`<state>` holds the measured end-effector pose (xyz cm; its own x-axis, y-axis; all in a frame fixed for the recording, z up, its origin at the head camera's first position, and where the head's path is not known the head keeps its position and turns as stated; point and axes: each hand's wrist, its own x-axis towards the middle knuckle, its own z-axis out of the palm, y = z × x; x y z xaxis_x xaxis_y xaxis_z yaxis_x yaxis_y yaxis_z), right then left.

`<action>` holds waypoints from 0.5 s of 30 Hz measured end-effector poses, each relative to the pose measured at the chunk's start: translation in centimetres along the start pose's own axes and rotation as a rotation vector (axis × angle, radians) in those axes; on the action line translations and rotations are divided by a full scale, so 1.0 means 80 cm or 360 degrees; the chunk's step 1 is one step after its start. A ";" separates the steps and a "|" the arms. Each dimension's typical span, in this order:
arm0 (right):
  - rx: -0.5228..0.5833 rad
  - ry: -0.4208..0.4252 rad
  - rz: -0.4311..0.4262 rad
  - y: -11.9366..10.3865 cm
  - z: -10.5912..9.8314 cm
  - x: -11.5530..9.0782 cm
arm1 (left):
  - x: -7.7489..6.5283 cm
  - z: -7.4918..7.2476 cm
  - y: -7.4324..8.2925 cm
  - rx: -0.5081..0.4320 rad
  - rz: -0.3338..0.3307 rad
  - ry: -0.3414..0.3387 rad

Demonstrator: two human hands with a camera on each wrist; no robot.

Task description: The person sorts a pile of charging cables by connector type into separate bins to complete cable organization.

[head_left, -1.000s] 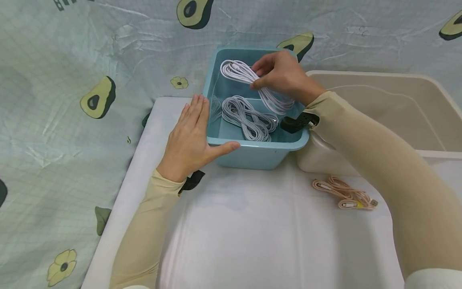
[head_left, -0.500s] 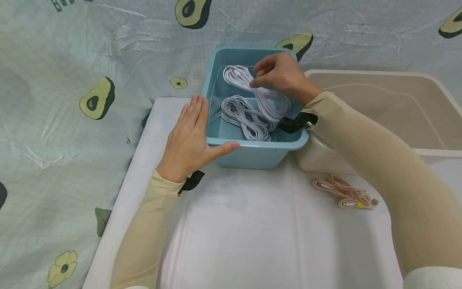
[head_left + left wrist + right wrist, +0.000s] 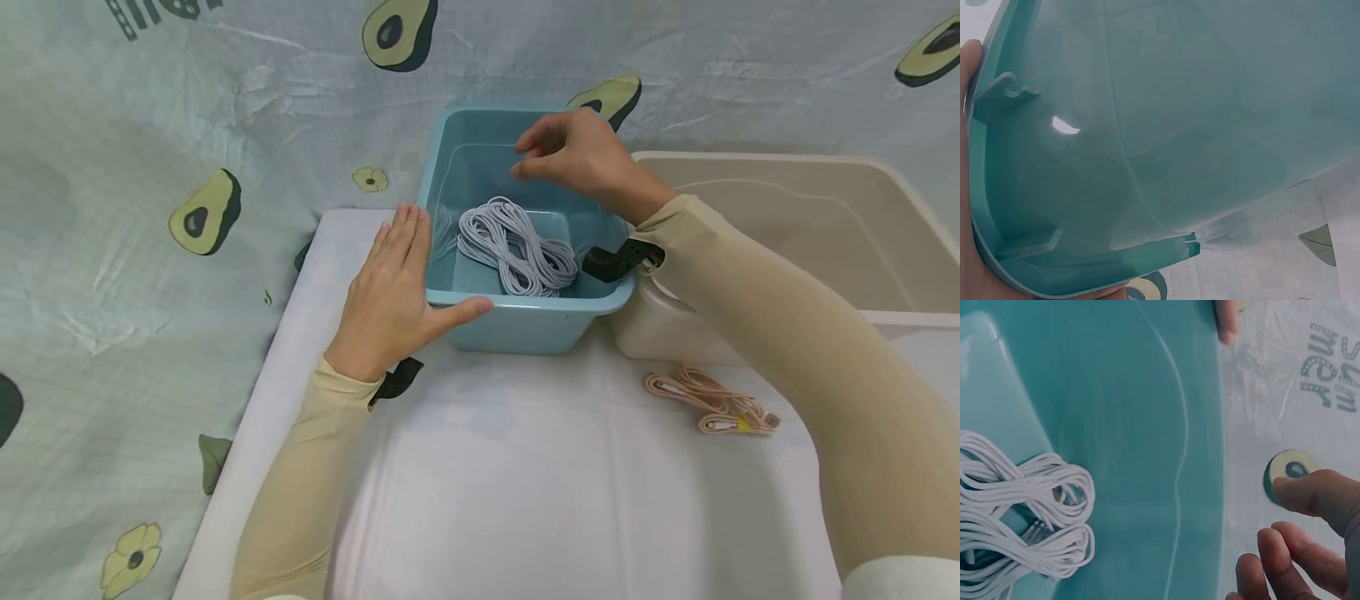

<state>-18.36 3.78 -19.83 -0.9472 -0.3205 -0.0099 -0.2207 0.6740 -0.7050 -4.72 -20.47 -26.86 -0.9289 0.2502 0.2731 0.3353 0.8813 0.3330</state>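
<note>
My left hand (image 3: 390, 287) rests with straight fingers along the left rim of a blue plastic bin (image 3: 525, 323), its thumb over the front rim. In the left wrist view, skin shows along the bin's outer rim (image 3: 980, 169). Above the bin's back right part is my right hand (image 3: 581, 158), fingers loosely bent and holding nothing. White cables (image 3: 517, 250) lie coiled on the bin floor. From the right wrist, two coiled bundles show side by side, an upper bundle (image 3: 1054, 487) and a lower bundle (image 3: 1041, 550), with a gap between thumb and fingers.
A larger beige bin (image 3: 795, 225) stands directly right of the blue one. In front of it, a bundled pink-beige cable (image 3: 712, 400) lies on the white tabletop (image 3: 495, 483). Behind hangs an avocado-print sheet (image 3: 300, 100).
My right hand has let go of a coiled white cable, which dropped into the blue bin onto the other coil. The left hand has stayed at the rim.
</note>
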 end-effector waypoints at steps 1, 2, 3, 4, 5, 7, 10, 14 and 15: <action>0.0000 0.0000 -0.0009 -0.001 -0.001 -0.003 | 0.000 0.000 -0.001 -0.0004 -0.0003 -0.0005; 0.0004 0.0001 -0.0025 -0.003 -0.002 -0.007 | 0.001 0.000 -0.003 -0.0007 -0.0008 -0.0011; 0.0008 0.0001 -0.0041 -0.004 -0.003 -0.010 | 0.001 0.000 -0.005 -0.0008 -0.0012 -0.0018; 0.0016 -0.0001 -0.0062 -0.006 -0.004 -0.014 | 0.001 0.000 -0.007 -0.0008 -0.0017 -0.0024; 0.0033 0.0001 -0.0082 -0.008 -0.005 -0.017 | 0.002 -0.001 -0.010 -0.0005 -0.0017 -0.0026; 0.0058 0.0004 -0.0130 -0.012 -0.006 -0.025 | 0.003 -0.003 -0.016 -0.0001 -0.0024 -0.0034; 0.0064 0.0013 -0.0210 -0.016 -0.007 -0.036 | 0.004 -0.004 -0.024 -0.0006 -0.0033 -0.0047; 0.0088 0.0023 -0.0285 -0.020 -0.007 -0.051 | 0.005 -0.006 -0.035 -0.0024 -0.0038 -0.0053; 0.0107 0.0025 -0.0295 -0.020 -0.007 -0.054 | 0.006 -0.006 -0.037 -0.0025 -0.0033 -0.0045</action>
<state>-14.02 4.48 -18.28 -0.8955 -0.4241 0.1350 -0.3760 0.5586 -0.7393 -6.07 -23.17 -27.30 -0.9396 0.2437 0.2403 0.3184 0.8801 0.3522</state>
